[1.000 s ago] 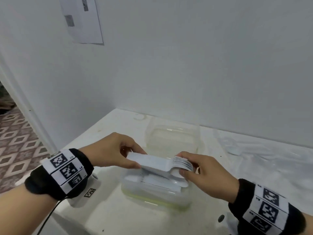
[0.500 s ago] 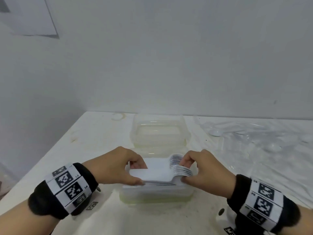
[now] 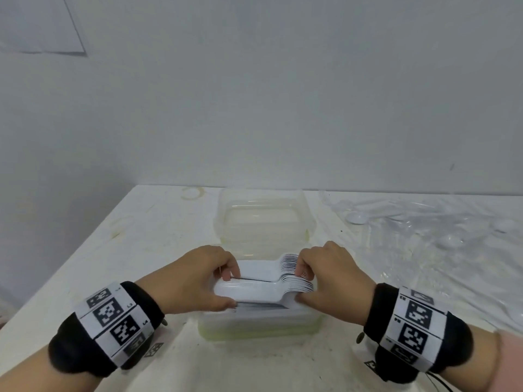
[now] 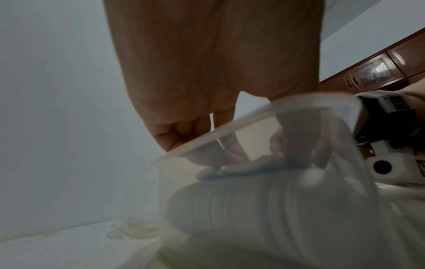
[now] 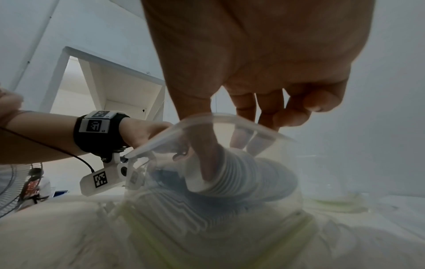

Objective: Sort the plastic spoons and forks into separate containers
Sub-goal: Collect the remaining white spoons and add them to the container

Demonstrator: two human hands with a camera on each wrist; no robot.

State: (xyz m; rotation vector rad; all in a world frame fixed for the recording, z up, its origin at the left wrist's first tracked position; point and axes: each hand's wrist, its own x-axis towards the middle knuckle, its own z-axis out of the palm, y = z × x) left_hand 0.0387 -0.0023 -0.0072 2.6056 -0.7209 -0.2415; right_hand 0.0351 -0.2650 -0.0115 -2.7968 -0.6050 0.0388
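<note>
A thick stack of nested white plastic spoons (image 3: 264, 287) sits low inside the near clear container (image 3: 260, 326), on more white cutlery. My left hand (image 3: 203, 281) grips the handle end of the stack, thumb in front, fingers behind. My right hand (image 3: 325, 278) grips the bowl end (image 5: 232, 174) the same way. In the left wrist view, ribbed spoon bowls (image 4: 253, 205) show blurred through the container wall. A second clear container (image 3: 264, 219) stands just behind, with nothing visible in it.
A crumpled clear plastic sheet (image 3: 441, 236) with a few loose white spoons (image 3: 357, 217) covers the table's right half. The white table (image 3: 135, 244) meets the wall at the back; its left edge runs diagonally. A paper sheet (image 3: 39, 24) hangs on the wall.
Both hands have lowered the spoon stack from above the near container down into it. The head view has swung to face the table squarely.
</note>
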